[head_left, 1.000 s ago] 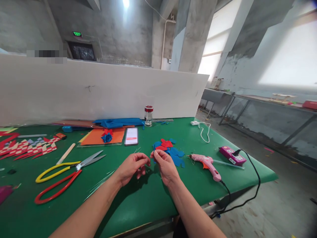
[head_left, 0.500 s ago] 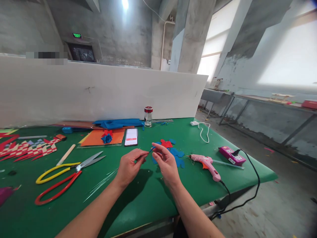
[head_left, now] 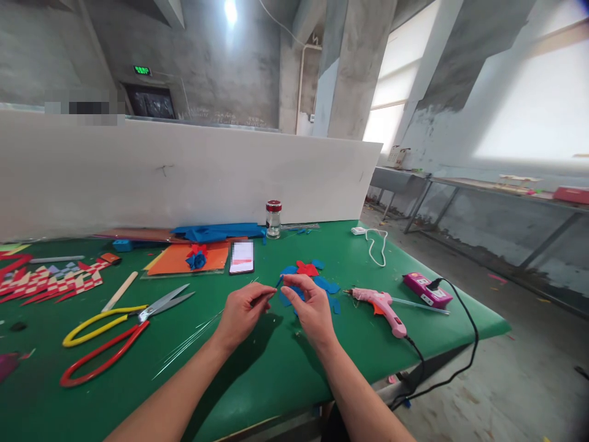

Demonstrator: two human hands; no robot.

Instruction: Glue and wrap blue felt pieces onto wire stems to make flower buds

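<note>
I'm holding both hands over the near middle of the green tabletop point(head_left: 276, 388), fingertips almost meeting. My left hand point(head_left: 246, 312) is pinching, thumb against fingers, on the lower end of a thin blue piece point(head_left: 278, 281). My right hand point(head_left: 315, 308) is curving in with its fingers bent and its thumb apart; an index tip is lying right by the blue piece's upper end (whether it's actually gripping, I cannot tell).

Just beyond my right hand, loose blue pieces point(head_left: 327, 285) are lying scattered around a red piece point(head_left: 307, 268). Farther right, a pink glue gun point(head_left: 385, 309) is resting on its side, nozzle pointing left, and a purple power strip point(head_left: 416, 283) is lying past it. On the left, large scissors point(head_left: 143, 314) with one yellow and one red handle are lying partly open. On the far side, a phone point(head_left: 242, 258) is lying beside an orange sheet point(head_left: 168, 258), which is carrying a red and blue paper flower point(head_left: 196, 261), and a red-lidded jar point(head_left: 273, 222) is standing upright.
</note>
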